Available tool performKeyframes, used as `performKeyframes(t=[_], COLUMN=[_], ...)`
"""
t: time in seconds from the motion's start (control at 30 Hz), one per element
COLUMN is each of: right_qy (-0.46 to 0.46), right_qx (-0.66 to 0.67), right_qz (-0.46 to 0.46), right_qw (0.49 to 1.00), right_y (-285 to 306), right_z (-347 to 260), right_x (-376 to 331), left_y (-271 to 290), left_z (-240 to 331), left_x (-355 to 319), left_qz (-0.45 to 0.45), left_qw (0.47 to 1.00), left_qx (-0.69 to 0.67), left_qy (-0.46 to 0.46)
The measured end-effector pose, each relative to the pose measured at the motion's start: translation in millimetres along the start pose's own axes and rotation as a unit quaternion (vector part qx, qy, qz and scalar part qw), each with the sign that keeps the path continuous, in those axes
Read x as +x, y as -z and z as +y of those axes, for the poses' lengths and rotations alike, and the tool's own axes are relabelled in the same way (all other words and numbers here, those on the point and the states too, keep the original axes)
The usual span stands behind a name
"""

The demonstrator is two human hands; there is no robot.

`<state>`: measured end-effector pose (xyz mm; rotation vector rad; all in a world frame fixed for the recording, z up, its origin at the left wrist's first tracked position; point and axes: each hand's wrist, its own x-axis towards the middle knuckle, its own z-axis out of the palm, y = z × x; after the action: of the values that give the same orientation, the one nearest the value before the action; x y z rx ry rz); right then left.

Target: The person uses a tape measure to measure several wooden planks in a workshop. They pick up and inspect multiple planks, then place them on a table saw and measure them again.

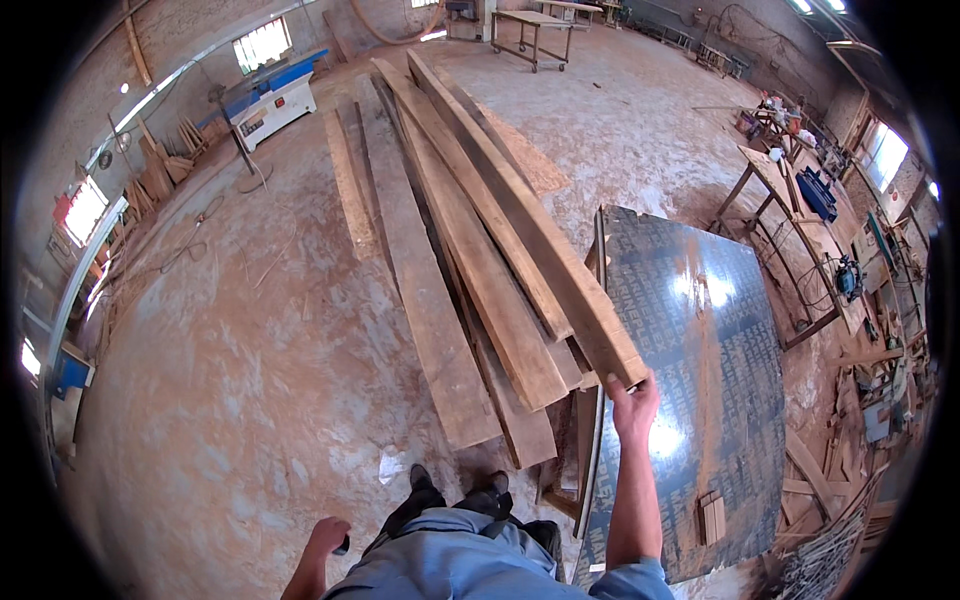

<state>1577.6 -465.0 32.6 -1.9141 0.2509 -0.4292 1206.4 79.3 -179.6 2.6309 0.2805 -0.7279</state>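
With my right hand [634, 402] I grip the near end of a long wooden plank [540, 225], thumb on top and fingers at its end and side. This plank lies along the right side of a stack of rough planks, its near end close to a dark glossy panel. Beside it are a narrower plank [500, 225] and a wide plank [490, 310]; another wide plank [420, 300] lies at the left of the stack. My left hand [325, 537] hangs low beside my body, closed around a small dark thing [342, 546] whose kind I cannot make out.
The dark panel [725, 400] at right carries small wood blocks [711, 518]. A workbench [790, 195] with tools stands beyond it. A white and blue machine [275, 110] is far left, a wheeled table [533, 25] at the back. Scrap wood [815, 470] and dust lie on the floor.
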Motion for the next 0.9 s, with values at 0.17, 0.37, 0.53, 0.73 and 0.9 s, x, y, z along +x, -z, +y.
performKeyframes(t=[0.17,0.37,0.53,0.73,0.9], right_qy=[0.273,0.387,0.404,0.428,0.431], right_qx=[-0.2,-0.234,-0.223,-0.234,-0.21], right_qz=[-0.013,0.005,0.026,0.017,0.001], right_qw=[0.941,0.892,0.887,0.873,0.878], right_y=[-1,-8,-13,-13,-17], right_z=[-68,-158,-216,-250,-270], right_x=[-14,-15,-8,-7,-5], left_y=[142,238,319,372,383], left_z=[172,312,399,438,446], left_x=[51,85,80,76,82], left_qz=[-0.012,-0.032,-0.142,-0.167,-0.206], left_qw=[0.953,0.876,0.765,0.692,0.606], left_qx=[-0.28,-0.405,-0.492,-0.591,-0.649], left_qy=[0.12,-0.26,-0.391,-0.379,-0.412])
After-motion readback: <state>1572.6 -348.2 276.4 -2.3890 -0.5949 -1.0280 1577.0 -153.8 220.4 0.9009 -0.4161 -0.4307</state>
